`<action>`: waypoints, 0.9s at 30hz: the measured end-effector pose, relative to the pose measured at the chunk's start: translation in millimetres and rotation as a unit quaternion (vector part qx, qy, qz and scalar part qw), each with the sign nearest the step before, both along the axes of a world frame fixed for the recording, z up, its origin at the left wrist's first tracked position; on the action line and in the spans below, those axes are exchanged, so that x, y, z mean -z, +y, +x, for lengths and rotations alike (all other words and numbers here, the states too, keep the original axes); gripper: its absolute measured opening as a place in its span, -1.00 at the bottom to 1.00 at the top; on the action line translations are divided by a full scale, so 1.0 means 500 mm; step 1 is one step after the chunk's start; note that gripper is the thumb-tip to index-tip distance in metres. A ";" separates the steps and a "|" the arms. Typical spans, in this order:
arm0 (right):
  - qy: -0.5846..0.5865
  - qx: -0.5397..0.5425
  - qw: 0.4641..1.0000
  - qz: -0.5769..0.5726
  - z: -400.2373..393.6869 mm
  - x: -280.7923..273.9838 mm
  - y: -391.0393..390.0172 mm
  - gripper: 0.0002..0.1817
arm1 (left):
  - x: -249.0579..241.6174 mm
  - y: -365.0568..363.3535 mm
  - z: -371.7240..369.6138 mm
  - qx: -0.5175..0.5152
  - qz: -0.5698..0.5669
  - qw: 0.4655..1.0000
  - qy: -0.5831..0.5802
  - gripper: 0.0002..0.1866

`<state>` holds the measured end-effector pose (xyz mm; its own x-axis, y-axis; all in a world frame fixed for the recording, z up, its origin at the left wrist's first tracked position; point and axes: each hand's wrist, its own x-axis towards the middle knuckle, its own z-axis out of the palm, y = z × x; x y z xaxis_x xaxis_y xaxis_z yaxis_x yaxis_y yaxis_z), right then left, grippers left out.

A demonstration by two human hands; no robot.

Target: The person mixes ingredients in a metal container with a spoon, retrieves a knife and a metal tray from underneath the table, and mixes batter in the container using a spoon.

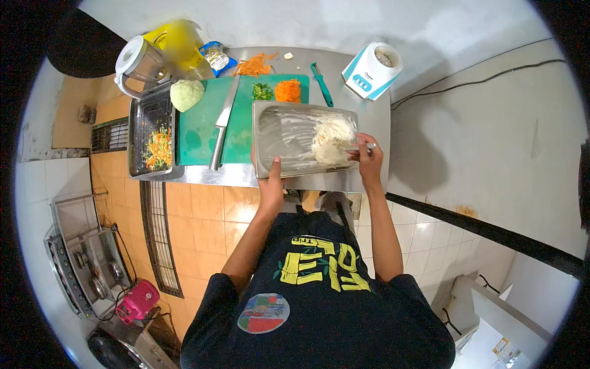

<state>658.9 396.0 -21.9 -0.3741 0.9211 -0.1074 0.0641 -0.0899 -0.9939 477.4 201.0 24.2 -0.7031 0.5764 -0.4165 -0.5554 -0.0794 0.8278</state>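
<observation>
A rectangular metal pan (283, 132) sits at the front right of the steel table, partly over the green cutting board (196, 135). Creamy white mix (334, 138) is heaped at its right end, with smears across the bottom. My left hand (270, 184) grips the pan's near left rim, thumb on top. In my right hand (370, 163), closed at the pan's right side, is a slim utensil (369, 146); its head is hidden in the mix. Behind the pan lie shredded carrot (287, 91) and chopped greens (262, 91). A large knife (225, 117) rests on the board to the left.
A cabbage piece (187, 95) touches the board's left edge beside a dark tray (133, 123) holding chopped vegetables (158, 149). Behind stand a blender jug (138, 61), yellow bag (175, 46) and blue packet (217, 58). A green-handled tool (321, 85) and blender base (373, 69) are at right.
</observation>
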 end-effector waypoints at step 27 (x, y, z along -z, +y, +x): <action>0.070 0.102 0.992 0.023 0.028 -0.022 -0.002 -0.72 | 0.013 -0.010 -0.012 0.006 -0.010 1.000 -0.018 -0.29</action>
